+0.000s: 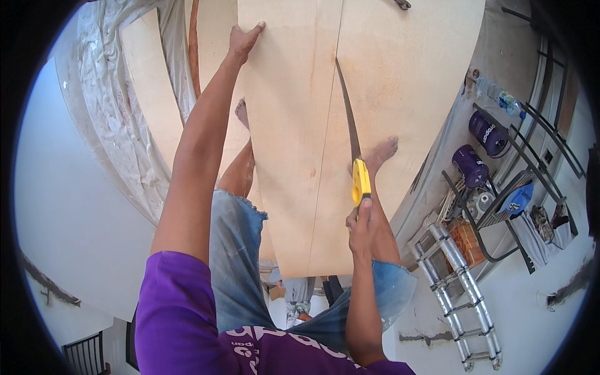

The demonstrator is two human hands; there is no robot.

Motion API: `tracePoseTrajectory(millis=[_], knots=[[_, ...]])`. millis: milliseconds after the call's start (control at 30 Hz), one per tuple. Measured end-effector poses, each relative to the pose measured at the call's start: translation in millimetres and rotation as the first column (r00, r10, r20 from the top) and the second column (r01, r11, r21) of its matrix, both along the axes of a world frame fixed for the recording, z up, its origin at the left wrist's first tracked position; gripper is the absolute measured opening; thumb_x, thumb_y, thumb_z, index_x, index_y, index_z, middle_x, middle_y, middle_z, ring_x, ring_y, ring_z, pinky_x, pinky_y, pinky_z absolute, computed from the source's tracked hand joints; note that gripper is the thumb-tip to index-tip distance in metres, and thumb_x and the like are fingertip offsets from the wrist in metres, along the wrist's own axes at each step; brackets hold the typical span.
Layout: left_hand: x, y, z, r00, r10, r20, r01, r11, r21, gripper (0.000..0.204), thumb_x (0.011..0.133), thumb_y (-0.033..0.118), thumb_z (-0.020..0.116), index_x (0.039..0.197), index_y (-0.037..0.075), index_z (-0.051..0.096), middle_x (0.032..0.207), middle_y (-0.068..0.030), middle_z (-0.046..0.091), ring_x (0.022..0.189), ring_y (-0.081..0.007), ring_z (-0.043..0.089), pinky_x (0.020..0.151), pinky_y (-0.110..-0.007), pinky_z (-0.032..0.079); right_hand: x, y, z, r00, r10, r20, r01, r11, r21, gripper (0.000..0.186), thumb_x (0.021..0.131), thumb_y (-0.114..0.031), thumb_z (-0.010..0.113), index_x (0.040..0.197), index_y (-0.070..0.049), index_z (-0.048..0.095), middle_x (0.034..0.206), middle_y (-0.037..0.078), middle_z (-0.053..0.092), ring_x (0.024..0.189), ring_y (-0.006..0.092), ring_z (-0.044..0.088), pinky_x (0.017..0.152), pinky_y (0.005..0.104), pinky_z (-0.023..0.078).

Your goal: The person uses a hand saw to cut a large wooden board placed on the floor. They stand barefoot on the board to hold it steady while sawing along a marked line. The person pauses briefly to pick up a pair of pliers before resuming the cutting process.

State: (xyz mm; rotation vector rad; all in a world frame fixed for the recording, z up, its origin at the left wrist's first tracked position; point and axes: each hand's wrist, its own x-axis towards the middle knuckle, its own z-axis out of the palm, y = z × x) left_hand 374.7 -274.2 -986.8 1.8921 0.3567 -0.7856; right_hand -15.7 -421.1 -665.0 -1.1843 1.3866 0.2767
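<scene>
A pale plywood sheet [284, 125] lies before me, a thin long line running down it; I cannot tell how much of that line is cut through. My left hand [245, 42] grips the sheet's left edge near the far end, thumb on top, its other fingers partly hidden. Wrapped round the handle of a hand saw [360, 184] with a yellow grip is my right hand [360, 231]. The saw's dark tapered blade points away from me, its tip meeting the line. My right bare foot [382, 151] rests on the wood right of the blade.
A narrow plywood strip [150, 69] lies on crumpled plastic sheeting [109, 100] at left. On the right are an aluminium folding ladder [459, 294], purple buckets [470, 165], a metal-framed chair [500, 206] holding a blue cap, and a plastic bottle [490, 89].
</scene>
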Motion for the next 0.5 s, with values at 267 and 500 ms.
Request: tracePoseTrajectory(millis=[267, 500], knots=[[8.0, -9.5, -8.2, 1.000, 0.011, 0.000, -0.011, 0.997, 0.079, 0.072, 0.076, 0.036, 0.081, 0.116, -0.013, 0.047, 0.108, -0.0230, 0.060, 0.095, -0.0269, 0.063, 0.078, -0.038, 0.055, 99.2, -29.7, -129.0, 0.962, 0.273, 0.024, -0.261, 0.938, -0.227, 0.042, 0.103, -0.036, 0.038, 0.090, 0.000, 0.054, 0.068, 0.002, 0.046, 0.056, 0.0101, 0.040, 0.050, 0.0259, 0.035], [3.6, 1.3, 1.3, 1.000, 0.027, 0.013, -0.027, 1.000, 0.010, 0.072, 0.077, 0.036, 0.079, 0.120, -0.010, 0.045, 0.112, -0.0209, 0.059, 0.099, -0.0269, 0.062, 0.080, -0.039, 0.054, 27.9, -4.6, -21.1, 0.991, 0.098, 0.089, -0.083, 0.983, -0.165, 0.045, 0.103, -0.034, 0.041, 0.120, 0.003, 0.058, 0.067, -0.005, 0.041, 0.057, 0.0032, 0.037, 0.050, 0.0216, 0.031]])
